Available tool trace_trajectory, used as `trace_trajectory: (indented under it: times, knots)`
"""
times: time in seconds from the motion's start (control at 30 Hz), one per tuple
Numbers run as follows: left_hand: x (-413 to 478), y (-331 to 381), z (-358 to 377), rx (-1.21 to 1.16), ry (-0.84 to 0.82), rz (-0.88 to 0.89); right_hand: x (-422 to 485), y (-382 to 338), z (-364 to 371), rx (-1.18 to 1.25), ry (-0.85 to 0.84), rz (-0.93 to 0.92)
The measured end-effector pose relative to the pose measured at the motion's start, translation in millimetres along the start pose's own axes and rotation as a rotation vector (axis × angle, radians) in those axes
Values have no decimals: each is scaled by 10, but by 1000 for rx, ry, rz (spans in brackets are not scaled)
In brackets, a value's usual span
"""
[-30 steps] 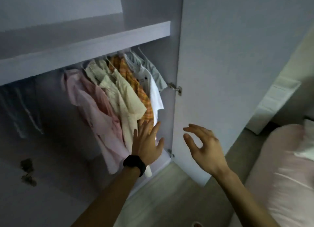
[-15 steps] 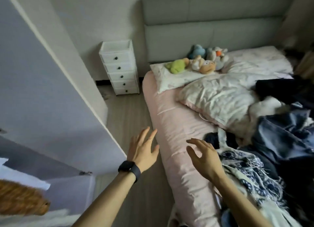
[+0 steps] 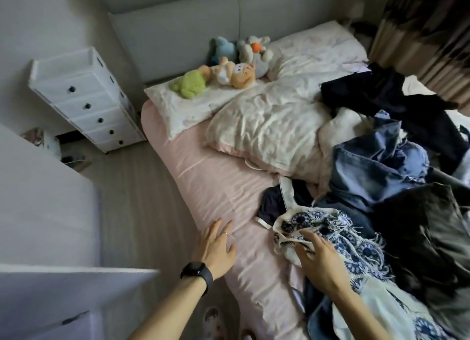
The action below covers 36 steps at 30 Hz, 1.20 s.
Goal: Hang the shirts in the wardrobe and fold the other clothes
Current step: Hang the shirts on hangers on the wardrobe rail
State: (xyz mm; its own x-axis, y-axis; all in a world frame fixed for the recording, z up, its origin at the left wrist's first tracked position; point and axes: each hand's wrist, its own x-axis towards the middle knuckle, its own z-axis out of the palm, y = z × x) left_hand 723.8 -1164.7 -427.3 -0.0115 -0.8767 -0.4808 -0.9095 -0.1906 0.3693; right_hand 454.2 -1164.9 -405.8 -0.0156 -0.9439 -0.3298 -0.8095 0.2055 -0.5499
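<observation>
A heap of clothes lies on the right side of the pink bed. On top at the front is a white garment with a blue pattern. Behind it are blue denim, a dark grey piece and black clothes. My right hand hovers over the patterned garment's near edge with fingers spread, holding nothing. My left hand, a black watch on its wrist, is open over the bare sheet at the bed's edge.
The open wardrobe door stands at the left. A white drawer unit is beside the headboard. Soft toys, a pillow and a crumpled duvet lie at the head of the bed. Curtains hang at the far right.
The view has swung from the wardrobe with its hanging shirts round to the bed. Both hands have come down and forward, the right one reaching the patterned garment.
</observation>
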Motion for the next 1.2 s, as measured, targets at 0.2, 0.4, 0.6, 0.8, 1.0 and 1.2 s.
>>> trace_trajectory:
  times: [0.2,0.4,0.6,0.8,1.0,1.2]
  knots:
    - [837,-88,585,98,-122,34,643,465,397,-52,-56,134]
    - [1961,-359,1337,186,-124,70,1679,829,899,-136,6,124]
    - [2635,-717,2107,199,-46,96,2774,1107,1341,-362,77,146]
    - [2811,-776,2000,179,-166,127,3225,1041,1375,-534,24,201]
    - [2692,-511,1041,215,-295,69,2858,572,840,-360,168,55]
    - [2181,-67,-333,37,-73,139,2107,-50,3,-329,292,-94]
